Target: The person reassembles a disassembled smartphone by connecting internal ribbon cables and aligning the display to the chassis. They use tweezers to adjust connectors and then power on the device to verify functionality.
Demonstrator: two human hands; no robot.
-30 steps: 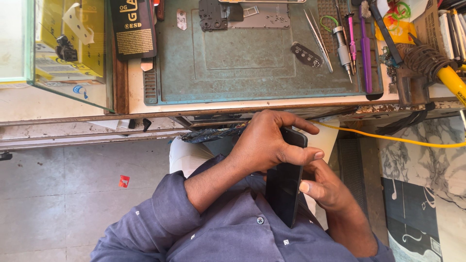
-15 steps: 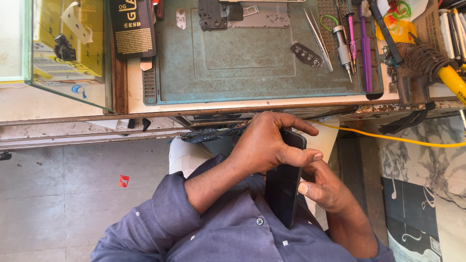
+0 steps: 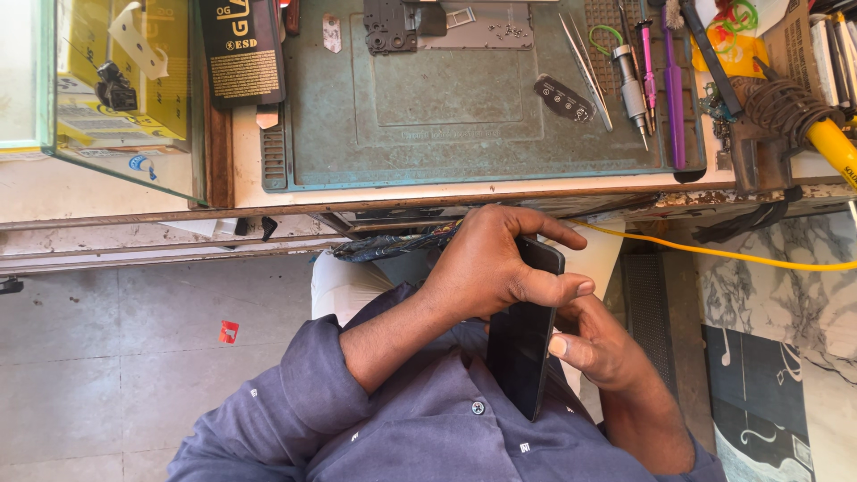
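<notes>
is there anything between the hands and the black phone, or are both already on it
Nothing visible stands between them. The left hand wraps over the upper part of the black phone, and the right hand touches its right edge with the thumb. The phone is held close to the blue shirt, below the bench edge.

Phone (image 3: 522,344) partly hidden by hands; soldering iron (image 3: 835,143) cut off right.

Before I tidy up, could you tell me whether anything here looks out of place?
Loose screws lie scattered on the grey plate at the mat's top edge, and a red scrap lies on the floor.
</notes>
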